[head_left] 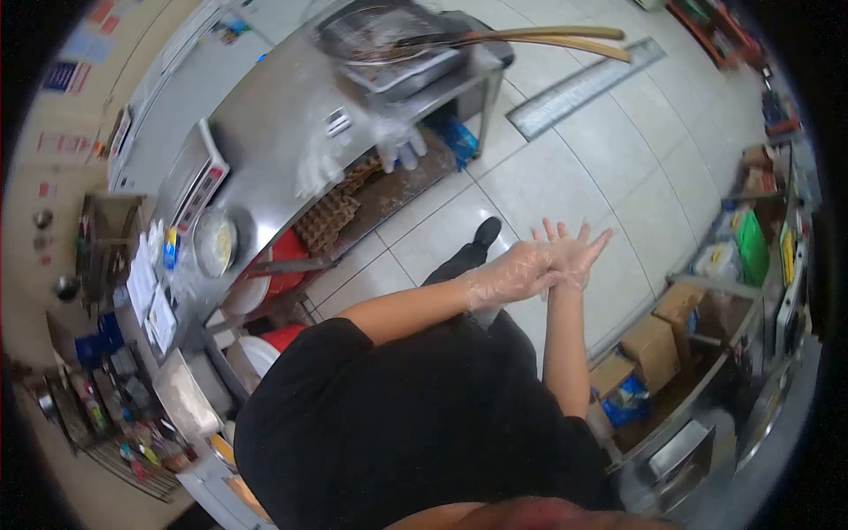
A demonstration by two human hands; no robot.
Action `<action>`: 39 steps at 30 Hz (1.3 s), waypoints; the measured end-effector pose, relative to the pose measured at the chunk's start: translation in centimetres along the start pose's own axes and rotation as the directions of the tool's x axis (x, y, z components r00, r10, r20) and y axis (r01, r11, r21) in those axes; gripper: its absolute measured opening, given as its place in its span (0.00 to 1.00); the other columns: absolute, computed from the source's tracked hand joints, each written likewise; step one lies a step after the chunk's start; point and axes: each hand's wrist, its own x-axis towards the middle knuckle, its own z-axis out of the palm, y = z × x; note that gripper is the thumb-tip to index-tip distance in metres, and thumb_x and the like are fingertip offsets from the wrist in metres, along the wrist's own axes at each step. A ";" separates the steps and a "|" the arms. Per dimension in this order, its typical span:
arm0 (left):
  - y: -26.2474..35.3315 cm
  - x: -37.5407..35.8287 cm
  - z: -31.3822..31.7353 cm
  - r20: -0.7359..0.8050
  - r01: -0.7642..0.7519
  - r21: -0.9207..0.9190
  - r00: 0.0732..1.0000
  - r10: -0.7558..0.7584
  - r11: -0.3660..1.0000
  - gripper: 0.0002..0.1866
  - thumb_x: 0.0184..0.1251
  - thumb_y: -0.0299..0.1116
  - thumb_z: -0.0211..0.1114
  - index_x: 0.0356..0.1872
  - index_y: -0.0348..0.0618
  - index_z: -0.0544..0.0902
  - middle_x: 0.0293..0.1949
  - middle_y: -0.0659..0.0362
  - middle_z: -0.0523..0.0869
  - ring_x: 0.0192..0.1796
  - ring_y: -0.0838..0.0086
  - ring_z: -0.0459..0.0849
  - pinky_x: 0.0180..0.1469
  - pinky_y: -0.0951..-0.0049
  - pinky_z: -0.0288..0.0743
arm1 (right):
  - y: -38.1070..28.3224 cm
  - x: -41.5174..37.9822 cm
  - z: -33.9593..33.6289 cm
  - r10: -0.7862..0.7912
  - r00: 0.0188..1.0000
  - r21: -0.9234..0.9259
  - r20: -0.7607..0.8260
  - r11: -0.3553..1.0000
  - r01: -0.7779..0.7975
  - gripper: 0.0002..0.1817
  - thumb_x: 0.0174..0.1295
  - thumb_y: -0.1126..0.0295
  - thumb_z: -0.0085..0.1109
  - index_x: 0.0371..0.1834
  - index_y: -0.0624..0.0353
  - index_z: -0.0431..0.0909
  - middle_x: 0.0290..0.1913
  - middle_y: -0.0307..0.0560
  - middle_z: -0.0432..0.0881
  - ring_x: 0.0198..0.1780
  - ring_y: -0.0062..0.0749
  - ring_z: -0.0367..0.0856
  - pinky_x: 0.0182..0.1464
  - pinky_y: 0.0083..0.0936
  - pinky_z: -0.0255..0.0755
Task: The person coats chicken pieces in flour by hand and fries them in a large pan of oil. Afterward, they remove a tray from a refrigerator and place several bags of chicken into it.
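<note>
My left hand (512, 272), in a clear plastic glove, reaches across in front of my body. Its fingers close around the base of my right hand (579, 254), on the clear plastic glove (572, 277) that wrinkles there. My right hand is held up with its fingers spread apart. The exact grip of my left fingertips is partly hidden behind the hands. Both hands are over the tiled floor, away from the steel table (283, 106).
On the table lie loose plastic gloves (318, 168), a scale (201, 181), a bowl (215, 243) and a dark tray (380, 40) with long wooden handles (548, 35). Egg cartons (331, 221) sit underneath. Cardboard boxes (649, 344) fill a shelf on the right.
</note>
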 end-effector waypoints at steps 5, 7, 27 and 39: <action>-3.5 9.5 4.3 0.328 0.260 -0.182 0.925 -0.190 0.948 0.11 0.73 0.33 0.68 0.42 0.33 0.86 0.34 0.49 0.89 0.36 0.71 0.85 0.42 0.66 0.78 | -5.4 9.7 -6.1 0.030 0.883 0.339 0.469 0.917 -0.212 0.63 0.54 0.16 0.49 0.86 0.36 0.37 0.87 0.53 0.34 0.80 0.69 0.51 0.73 0.75 0.54; -4.8 14.3 6.7 0.432 0.208 -0.060 0.887 -0.163 0.976 0.12 0.73 0.36 0.68 0.39 0.33 0.86 0.32 0.52 0.89 0.33 0.71 0.83 0.40 0.65 0.78 | -8.1 15.3 -9.3 -0.019 0.811 0.262 0.584 0.950 -0.167 0.55 0.60 0.19 0.44 0.84 0.43 0.51 0.84 0.53 0.51 0.80 0.55 0.56 0.75 0.69 0.54; -13.1 56.3 39.4 0.880 0.182 0.344 0.280 -0.384 0.921 0.24 0.76 0.47 0.63 0.63 0.42 0.82 0.48 0.55 0.89 0.45 0.71 0.87 0.41 0.70 0.82 | -46.5 -20.7 -49.5 -0.795 -0.505 0.027 -0.335 0.528 -0.849 0.19 0.60 0.65 0.61 0.56 0.50 0.80 0.53 0.54 0.84 0.57 0.52 0.81 0.59 0.47 0.73; -9.4 71.1 63.1 0.860 0.243 0.481 0.057 -0.507 0.842 0.29 0.77 0.54 0.60 0.67 0.44 0.78 0.56 0.52 0.86 0.54 0.64 0.85 0.49 0.64 0.81 | -43.3 -25.1 -56.6 -0.398 -0.458 -0.107 -0.795 0.834 -0.541 0.20 0.78 0.58 0.48 0.60 0.62 0.74 0.51 0.72 0.83 0.55 0.66 0.82 0.54 0.52 0.78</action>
